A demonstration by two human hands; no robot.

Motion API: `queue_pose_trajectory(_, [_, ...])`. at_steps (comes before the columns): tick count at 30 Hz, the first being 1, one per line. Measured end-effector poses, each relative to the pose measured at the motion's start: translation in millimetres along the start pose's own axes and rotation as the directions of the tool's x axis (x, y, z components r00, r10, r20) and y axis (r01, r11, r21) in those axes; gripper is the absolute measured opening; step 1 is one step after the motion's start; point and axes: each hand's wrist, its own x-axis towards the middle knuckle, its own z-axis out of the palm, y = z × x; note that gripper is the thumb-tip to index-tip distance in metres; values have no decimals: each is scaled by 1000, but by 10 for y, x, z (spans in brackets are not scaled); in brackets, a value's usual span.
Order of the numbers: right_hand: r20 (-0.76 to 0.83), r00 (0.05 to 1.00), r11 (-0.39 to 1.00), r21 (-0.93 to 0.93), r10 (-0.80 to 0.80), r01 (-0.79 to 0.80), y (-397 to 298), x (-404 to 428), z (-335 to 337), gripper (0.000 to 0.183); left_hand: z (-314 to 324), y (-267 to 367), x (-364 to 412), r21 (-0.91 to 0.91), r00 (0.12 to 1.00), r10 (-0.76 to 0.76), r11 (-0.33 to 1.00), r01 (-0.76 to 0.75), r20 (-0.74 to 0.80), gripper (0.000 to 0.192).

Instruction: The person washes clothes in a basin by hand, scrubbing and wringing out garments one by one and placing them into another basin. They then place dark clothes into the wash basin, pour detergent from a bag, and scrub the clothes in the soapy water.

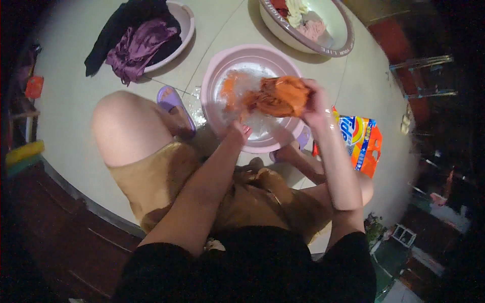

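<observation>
A pink plastic basin [212,60] stands on the floor between my feet, with sudsy water in it. My right hand [314,102] grips a wet orange cloth [288,94] above the basin's right side. Part of the cloth is bunched and dark brown with wetness, and its lower end trails to the left. That trailing end reaches my left hand [241,130], whose fingers are curled on it over the near rim; blur softens the detail. More orange shows in the water at the basin's left.
At upper left, a pale basin [185,34] holds purple cloth [144,45] and black cloth [110,38]. A larger basin [333,49] with clothes stands at upper right. An orange Tide bag [363,140] lies right of my forearm. Wet tile [199,110] shines beside my left purple slipper [170,98].
</observation>
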Motion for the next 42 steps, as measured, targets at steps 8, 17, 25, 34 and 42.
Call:
queue_pose_trajectory(8, [219,910,929,-35,-353,368,-771,-1333,647,28,721,-253,-29,-174,955,-12,984,-41,-295,71])
queue_pose_trajectory(17, [346,324,55,-604,-881,795,-956,-1641,893,16,1710,34,-561,-417,950,177,907,-56,257,65])
queue_pose_trajectory(25, [213,542,140,-832,-813,537,-318,-827,94,17,1674,503,-465,-66,915,196,981,-185,353,49])
queue_pose_trajectory(34, [-6,898,224,-969,-440,104,699,591,-1394,25,1604,301,-361,194,918,288,918,-345,272,38])
queue_pose_trajectory(42, [313,949,655,-712,-23,251,719,829,-964,86,1897,214,-402,617,949,279,724,-308,146,45])
